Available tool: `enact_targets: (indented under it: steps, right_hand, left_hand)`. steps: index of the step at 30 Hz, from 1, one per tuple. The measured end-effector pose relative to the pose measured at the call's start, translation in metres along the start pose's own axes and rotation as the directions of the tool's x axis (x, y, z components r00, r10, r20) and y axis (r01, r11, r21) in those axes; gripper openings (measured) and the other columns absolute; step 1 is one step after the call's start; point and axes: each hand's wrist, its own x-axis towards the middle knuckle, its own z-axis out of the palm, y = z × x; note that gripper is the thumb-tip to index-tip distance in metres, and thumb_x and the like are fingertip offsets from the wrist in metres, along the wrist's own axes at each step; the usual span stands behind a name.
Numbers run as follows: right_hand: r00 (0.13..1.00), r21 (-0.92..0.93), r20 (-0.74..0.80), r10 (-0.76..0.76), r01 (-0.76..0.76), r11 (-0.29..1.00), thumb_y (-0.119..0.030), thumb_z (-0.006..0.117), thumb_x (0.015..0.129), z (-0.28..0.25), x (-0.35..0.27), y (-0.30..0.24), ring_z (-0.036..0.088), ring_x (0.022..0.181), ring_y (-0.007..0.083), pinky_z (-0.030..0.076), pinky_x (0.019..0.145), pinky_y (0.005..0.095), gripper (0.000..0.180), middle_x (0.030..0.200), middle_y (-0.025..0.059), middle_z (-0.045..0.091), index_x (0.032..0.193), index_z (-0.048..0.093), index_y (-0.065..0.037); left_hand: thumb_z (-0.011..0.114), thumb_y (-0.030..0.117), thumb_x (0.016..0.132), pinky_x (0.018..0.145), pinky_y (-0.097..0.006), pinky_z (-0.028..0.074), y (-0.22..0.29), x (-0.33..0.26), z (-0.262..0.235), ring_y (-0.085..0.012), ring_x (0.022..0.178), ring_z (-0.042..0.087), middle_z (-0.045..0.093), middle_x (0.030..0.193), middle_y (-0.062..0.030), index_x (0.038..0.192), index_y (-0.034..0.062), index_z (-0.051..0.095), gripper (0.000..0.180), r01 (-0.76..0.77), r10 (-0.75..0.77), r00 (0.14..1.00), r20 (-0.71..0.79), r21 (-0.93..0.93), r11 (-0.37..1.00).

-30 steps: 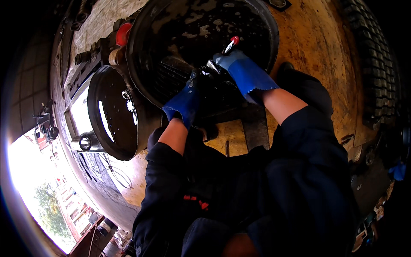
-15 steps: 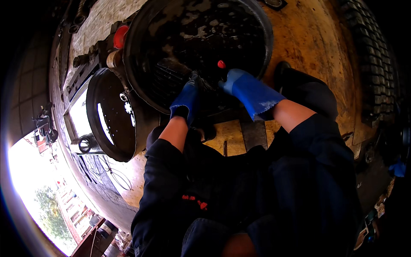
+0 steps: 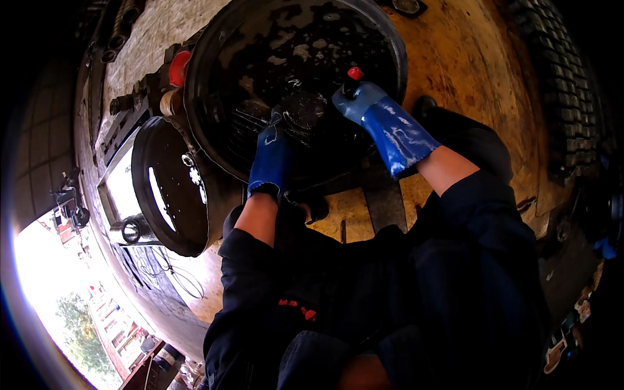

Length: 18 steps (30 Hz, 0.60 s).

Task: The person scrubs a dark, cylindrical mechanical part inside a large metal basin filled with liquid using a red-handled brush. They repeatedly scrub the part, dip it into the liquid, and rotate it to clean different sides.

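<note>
While gripping red-tipped handle (image 3: 354, 73) in right hand (image 3: 359, 103) over round black tub (image 3: 195, 97), presumably for containment, cannot tell grasp of left hand (image 3: 272, 135), set apart leftward.

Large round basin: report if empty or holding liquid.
Not empty: the large round basin holds dark liquid with pale patches on its surface; depth unclear.

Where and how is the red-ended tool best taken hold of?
The red-ended tool is probably best gripped just below its red end, coming from the near right side, as the right hand does: that end projects clear of the grip, while the lower end is too dark to judge.
</note>
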Motion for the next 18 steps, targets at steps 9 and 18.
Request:
enact_targets:
  steps: [9, 18]
  right_hand:
    - [0.994, 0.461, -0.037, -0.1, 0.106, 0.881, -0.038, 0.07, 0.089, 0.008, 0.03, -0.007, 0.068, 0.092, 0.0224, 0.053, 0.087, 0.0363, 0.041, 0.1, 0.0138, 0.073, 0.108, 0.07, -0.002]
    - [1.0, 0.233, -0.008, -0.003, 0.005, 0.973, -0.045, 0.069, 0.087, -0.003, 0.019, -0.026, 0.067, 0.101, 0.0219, 0.05, 0.093, 0.0331, 0.048, 0.106, 0.0132, 0.073, 0.118, 0.069, -0.008]
  left_hand:
    - [0.043, -0.003, 0.093, 0.1, -0.038, 0.046, -0.041, -0.003, -0.003, -0.0388, 0.114, 0.056, 0.058, 0.119, -0.027, 0.125, -0.0082, 0.053, 0.034, -0.13, 0.107, 0.989, 0.104, 0.253, 0.959]
    - [0.04, -0.003, 0.096, 0.087, -0.042, 0.051, -0.035, -0.004, -0.003, -0.0417, 0.105, 0.061, 0.062, 0.114, -0.0294, 0.132, -0.0027, 0.053, 0.038, -0.217, 0.226, 0.974, -0.019, 0.209, 0.953]
